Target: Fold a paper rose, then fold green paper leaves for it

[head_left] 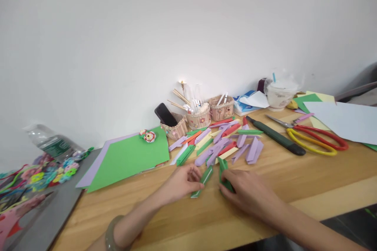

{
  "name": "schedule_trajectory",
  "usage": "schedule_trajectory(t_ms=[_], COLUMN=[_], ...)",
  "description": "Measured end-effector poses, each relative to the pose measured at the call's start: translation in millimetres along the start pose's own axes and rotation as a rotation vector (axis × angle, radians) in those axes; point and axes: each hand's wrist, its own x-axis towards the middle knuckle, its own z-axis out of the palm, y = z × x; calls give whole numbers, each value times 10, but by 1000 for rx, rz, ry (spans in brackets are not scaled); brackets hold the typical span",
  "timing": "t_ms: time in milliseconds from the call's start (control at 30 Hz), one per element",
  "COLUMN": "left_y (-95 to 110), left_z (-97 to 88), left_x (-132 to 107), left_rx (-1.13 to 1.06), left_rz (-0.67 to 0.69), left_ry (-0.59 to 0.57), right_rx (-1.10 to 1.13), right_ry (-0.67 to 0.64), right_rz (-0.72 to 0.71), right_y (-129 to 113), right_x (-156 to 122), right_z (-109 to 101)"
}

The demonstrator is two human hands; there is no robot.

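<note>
Near the front of the wooden table, my left hand (187,180) pinches a folded green paper strip (204,182) with a pale line along it. Close beside it, my right hand (246,188) is closed around another folded green paper piece (223,164), its lower part hidden by the fingers. The two green pieces are apart from each other. Just beyond both hands lies a loose pile of folded paper strips (215,150) in purple, red, yellow, green and orange.
Scissors (315,135) and a dark green cutter (273,135) lie right of the pile. Behind it stand a basket with a phone (165,115), more small baskets (222,109) and a plastic cup (279,92). Green paper (129,160) lies left; a bottle (54,143) is farther left.
</note>
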Motion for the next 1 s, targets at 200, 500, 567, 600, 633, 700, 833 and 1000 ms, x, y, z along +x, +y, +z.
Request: schedule_trajectory(t_ms=[200, 500, 567, 600, 633, 700, 833, 1000], left_y=[8, 90, 195, 248, 297, 374, 448, 439], left_z=[0, -18, -2, 17, 45, 125, 289, 300], left_x=[-4, -71, -86, -81, -66, -17, 77, 96], left_rx=[35, 248, 364, 366, 326, 137, -293, -531], left_rz=[1, 96, 226, 256, 249, 165, 37, 49], left_ry=[-3, 45, 95, 116, 111, 13, -29, 31], right_rx=[-53, -55, 13, 58, 97, 140, 152, 236], right_ry=[-21, 0, 40, 68, 98, 143, 121, 36], right_rz=[7, 51, 18, -14, -50, -126, -277, -337], right_y=[-37, 59, 103, 115, 119, 104, 29, 5], right_x=[21, -81, -117, -128, -133, -121, -29, 75], right_z=[47, -80, -157, -193, -222, -262, -306, -375])
